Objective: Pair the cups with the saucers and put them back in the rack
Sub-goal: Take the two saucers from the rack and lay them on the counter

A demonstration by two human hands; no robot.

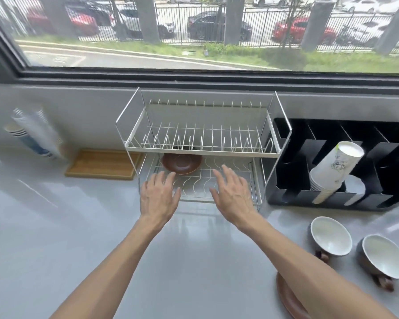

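A white two-tier wire rack [203, 151] stands against the wall under the window. On its lower shelf, at the left, lies a brown saucer [181, 164]. My left hand [160, 196] hovers open at the shelf's front edge, just short of that saucer. Beside it my right hand [233, 194] is open too, over the shelf's bare wires. Two dark cups with white insides [331, 236] [384, 256] sit on the counter at the right. A second brown saucer [288, 298] lies near the bottom edge, partly hidden by my right forearm.
A black divided organiser [293, 196] holding a tilted stack of paper cups [334, 171] stands right of the rack. A wooden tray [103, 163] lies to the rack's left, with a sleeve of paper cups [36, 134] leaning on the wall. The grey counter [55, 238] stretches leftward.
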